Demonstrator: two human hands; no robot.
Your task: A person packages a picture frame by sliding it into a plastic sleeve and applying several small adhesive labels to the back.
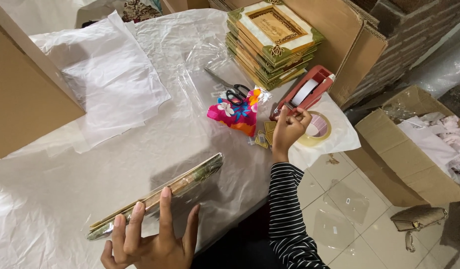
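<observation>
Nearest the camera, the left hand (150, 239) steadies a flat green-and-gold picture frame wrapped in clear plastic film (157, 195), fingers spread and curled over its near edge so that it stands tilted on its side at the near left of the bench (50, 184), which is covered in crinkled clear plastic sheeting. Far to the left, sheets of white tissue paper (108, 74) lie flat beside a brown cardboard panel (20, 94). Toward the middle, black-handled scissors (230, 89) rest just beyond a bright pink floral pouch (237, 112), with small gold square tags (264, 135) near it. Further right, the right hand (289, 130), in a black-and-white striped sleeve, is closed with fingertips pinching at the front of a red tape dispenser (306, 92), just beside a roll of clear tape (317, 128). Behind them, at the far right of the bench, stands a stack of green-and-gold ornate frames (272, 42). On the tiled floor to the right sits an open cardboard box holding white packing material (414, 144).
</observation>
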